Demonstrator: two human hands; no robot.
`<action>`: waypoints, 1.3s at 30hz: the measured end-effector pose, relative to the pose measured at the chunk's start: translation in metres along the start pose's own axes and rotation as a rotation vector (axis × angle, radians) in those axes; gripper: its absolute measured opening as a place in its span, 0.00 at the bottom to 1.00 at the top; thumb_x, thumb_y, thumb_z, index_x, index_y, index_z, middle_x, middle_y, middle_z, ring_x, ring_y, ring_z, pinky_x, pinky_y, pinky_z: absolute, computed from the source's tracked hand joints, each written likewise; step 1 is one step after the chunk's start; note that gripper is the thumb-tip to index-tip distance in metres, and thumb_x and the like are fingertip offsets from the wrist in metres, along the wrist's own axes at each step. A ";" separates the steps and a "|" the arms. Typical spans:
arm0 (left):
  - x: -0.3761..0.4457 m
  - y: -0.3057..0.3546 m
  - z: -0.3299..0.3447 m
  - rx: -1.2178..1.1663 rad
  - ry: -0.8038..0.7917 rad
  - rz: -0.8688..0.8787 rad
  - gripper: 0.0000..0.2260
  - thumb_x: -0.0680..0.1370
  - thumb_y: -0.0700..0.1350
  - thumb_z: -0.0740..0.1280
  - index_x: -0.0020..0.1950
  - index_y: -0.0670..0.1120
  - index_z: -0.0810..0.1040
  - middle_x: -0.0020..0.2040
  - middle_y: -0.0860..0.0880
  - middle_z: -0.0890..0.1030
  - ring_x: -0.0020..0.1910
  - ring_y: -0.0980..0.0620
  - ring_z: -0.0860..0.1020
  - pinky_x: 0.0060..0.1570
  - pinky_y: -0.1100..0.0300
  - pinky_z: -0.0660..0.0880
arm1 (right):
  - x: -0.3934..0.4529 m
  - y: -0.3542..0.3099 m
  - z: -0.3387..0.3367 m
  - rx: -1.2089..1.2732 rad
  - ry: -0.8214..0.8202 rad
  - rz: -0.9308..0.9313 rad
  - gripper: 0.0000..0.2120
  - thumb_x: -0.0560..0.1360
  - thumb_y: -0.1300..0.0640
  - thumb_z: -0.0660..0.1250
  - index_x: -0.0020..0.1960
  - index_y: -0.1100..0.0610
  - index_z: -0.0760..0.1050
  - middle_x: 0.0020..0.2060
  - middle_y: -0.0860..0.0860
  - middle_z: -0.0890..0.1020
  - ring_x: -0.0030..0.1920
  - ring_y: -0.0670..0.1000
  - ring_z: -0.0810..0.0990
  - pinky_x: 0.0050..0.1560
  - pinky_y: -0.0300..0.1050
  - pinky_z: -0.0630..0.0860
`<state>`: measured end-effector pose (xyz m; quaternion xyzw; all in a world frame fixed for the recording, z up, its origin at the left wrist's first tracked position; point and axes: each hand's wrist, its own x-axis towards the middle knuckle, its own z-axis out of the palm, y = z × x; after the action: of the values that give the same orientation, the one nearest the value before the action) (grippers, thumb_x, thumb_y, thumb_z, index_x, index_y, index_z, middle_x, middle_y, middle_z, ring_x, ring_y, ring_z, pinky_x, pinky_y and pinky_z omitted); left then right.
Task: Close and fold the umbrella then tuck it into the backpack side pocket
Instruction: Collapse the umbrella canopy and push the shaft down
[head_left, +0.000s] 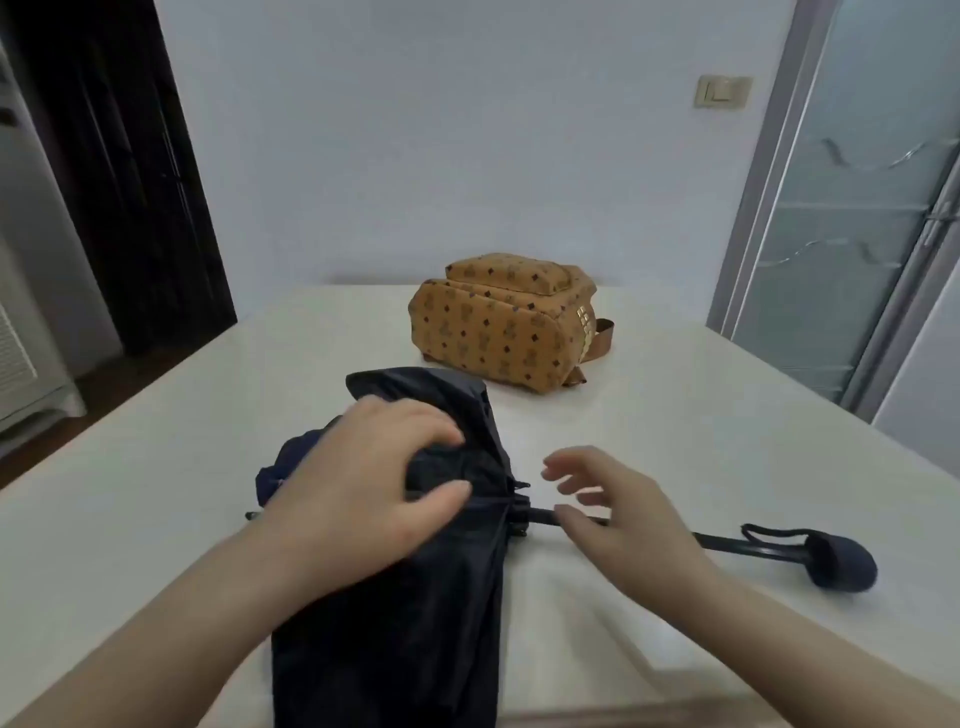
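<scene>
A dark navy umbrella (415, 597) lies collapsed on the white table (156, 493), its loose canopy bunched toward me and its shaft stretching right to a rounded handle (841, 561) with a wrist loop. My left hand (363, 478) grips the gathered canopy fabric near the ribs' hub. My right hand (613, 504) hovers over the shaft with fingers spread, its thumb touching or just above the shaft. A tan patterned backpack (488, 332) lies on the table beyond the umbrella, apart from both hands; its strap shows at the right side.
The table's left edge drops to a dark wood floor beside a white cabinet (26, 338). A glass door (857, 234) stands at the right. A plain wall with a light switch (722, 92) is behind the backpack.
</scene>
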<state>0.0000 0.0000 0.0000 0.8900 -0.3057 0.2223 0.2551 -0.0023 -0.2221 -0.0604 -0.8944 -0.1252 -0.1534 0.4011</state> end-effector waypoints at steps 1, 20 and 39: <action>0.009 0.003 0.009 0.031 -0.092 0.013 0.20 0.69 0.59 0.64 0.58 0.52 0.77 0.59 0.60 0.76 0.61 0.58 0.68 0.60 0.66 0.62 | 0.003 0.002 0.004 -0.060 -0.037 -0.006 0.16 0.72 0.61 0.64 0.52 0.42 0.70 0.49 0.37 0.77 0.50 0.38 0.75 0.55 0.38 0.72; 0.088 0.004 0.099 0.648 -0.926 0.080 0.26 0.66 0.67 0.66 0.49 0.46 0.76 0.35 0.51 0.72 0.60 0.46 0.72 0.71 0.40 0.36 | 0.042 0.022 0.013 -0.395 -0.302 0.089 0.22 0.68 0.51 0.68 0.61 0.49 0.70 0.48 0.47 0.81 0.45 0.49 0.75 0.42 0.45 0.70; 0.137 -0.027 0.061 -0.109 -0.341 -0.245 0.12 0.66 0.43 0.68 0.25 0.47 0.67 0.24 0.52 0.67 0.24 0.53 0.65 0.25 0.62 0.61 | 0.107 -0.035 -0.032 -0.520 0.310 -0.324 0.09 0.69 0.61 0.66 0.45 0.55 0.83 0.44 0.52 0.85 0.50 0.56 0.75 0.61 0.47 0.63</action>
<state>0.1301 -0.0772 0.0197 0.9301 -0.2456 0.0190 0.2723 0.0786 -0.2131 0.0240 -0.9012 -0.1600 -0.3761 0.1445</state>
